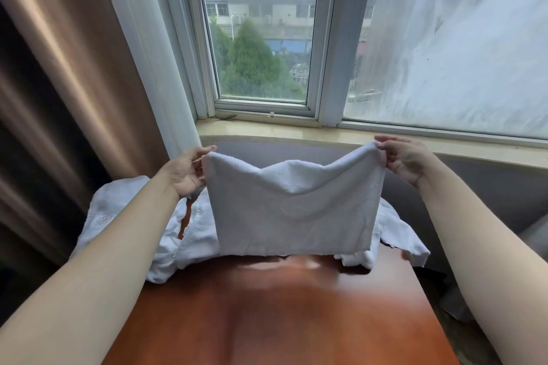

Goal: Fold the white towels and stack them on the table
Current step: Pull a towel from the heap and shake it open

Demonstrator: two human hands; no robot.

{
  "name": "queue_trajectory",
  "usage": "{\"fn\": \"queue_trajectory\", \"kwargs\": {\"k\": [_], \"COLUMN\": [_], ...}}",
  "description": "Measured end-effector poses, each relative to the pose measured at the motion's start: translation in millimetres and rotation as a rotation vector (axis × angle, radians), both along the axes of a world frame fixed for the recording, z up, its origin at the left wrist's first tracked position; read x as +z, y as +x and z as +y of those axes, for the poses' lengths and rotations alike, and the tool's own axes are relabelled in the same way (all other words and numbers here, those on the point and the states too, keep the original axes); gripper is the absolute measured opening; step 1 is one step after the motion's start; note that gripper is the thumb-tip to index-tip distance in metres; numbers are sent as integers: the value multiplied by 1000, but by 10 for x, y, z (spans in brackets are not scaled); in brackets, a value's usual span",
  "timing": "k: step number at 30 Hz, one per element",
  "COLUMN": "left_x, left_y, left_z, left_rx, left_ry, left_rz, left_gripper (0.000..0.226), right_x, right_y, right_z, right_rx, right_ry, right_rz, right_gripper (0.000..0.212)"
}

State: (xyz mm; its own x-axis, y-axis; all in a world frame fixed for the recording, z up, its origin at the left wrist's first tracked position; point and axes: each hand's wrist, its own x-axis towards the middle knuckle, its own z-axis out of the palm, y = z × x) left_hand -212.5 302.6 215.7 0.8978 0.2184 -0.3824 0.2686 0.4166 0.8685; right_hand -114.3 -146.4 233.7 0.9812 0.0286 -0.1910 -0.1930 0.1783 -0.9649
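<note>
a white towel (292,210) is held up by its top corners, one pinched in the left hand (185,170), one in the right hand (407,158). below the hands, more towels (189,234) are piled on the table (281,314). folding seems begun; next, the corners likely must be brought together evenly.

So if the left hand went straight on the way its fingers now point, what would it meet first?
Probably the window sill. The left hand pinches a top corner of the held towel, with its fingers pointing up and away toward the window. Depth is unclear.
</note>
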Motion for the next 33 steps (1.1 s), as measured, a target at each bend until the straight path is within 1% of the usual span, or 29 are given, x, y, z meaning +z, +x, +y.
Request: {"fn": "queue_trajectory", "kwargs": {"k": [1,2,5,8,11,14,16,18,21,23,25,26,27,28,29,31,32,33], "left_x": [-30,-66,-137,-113,-47,17,44,53,29,5,-18,-26,-33,-41,-55,-96,-115,-137], "left_y": [9,21,34,-1,3,6,-10,-37,-87,-107,-100,-95,-98,-116,-139,-214,-269,-333], "left_z": [-10,-18,-2,30,25,20,5,-14,4,55,114,142,167,179,191,225,246,270], "left_rx": [8,27,107,158,225,321,361,361,324,299,266,245,212,164,106,-32,-120,-223], "left_ry": [50,118,276,415,457,449,534,695,1018,1173,1233,1205,1114,964,790,499,419,400], "left_rz": [2,-16,-163,-305,-401,-411,-414,-419,-389,-373,-330,-294,-263,-245,-240,-202,-153,-88], "left_gripper": [4,3,19,24,25,34,41,40,27,17,11,9,6,7,13,19,20,19], "right_x": [-21,-51,-149,-194,-166,-116,-84,-55,-32,-27,-32,-37,-51,-68,-96,-142,-161,-211], "right_y": [0,7,42,36,27,25,14,-12,-57,-83,-104,-116,-125,-142,-159,-243,-299,-334], "right_z": [0,-7,-44,-99,-128,-178,-221,-240,-243,-254,-271,-284,-298,-308,-314,-309,-307,-331], "right_rx": [-8,-28,-154,-272,-238,-162,-116,-58,-17,-34,-53,-65,-69,-69,-49,38,104,171], "right_ry": [-31,-79,-230,-311,-356,-420,-457,-511,-568,-641,-732,-777,-812,-819,-753,-518,-425,-355], "right_rz": [10,12,-66,-189,-274,-332,-356,-367,-382,-396,-423,-431,-437,-427,-393,-265,-202,-140], "right_gripper": [17,18,28,25,25,35,38,37,42,33,17,8,2,8,11,5,12,20]}}
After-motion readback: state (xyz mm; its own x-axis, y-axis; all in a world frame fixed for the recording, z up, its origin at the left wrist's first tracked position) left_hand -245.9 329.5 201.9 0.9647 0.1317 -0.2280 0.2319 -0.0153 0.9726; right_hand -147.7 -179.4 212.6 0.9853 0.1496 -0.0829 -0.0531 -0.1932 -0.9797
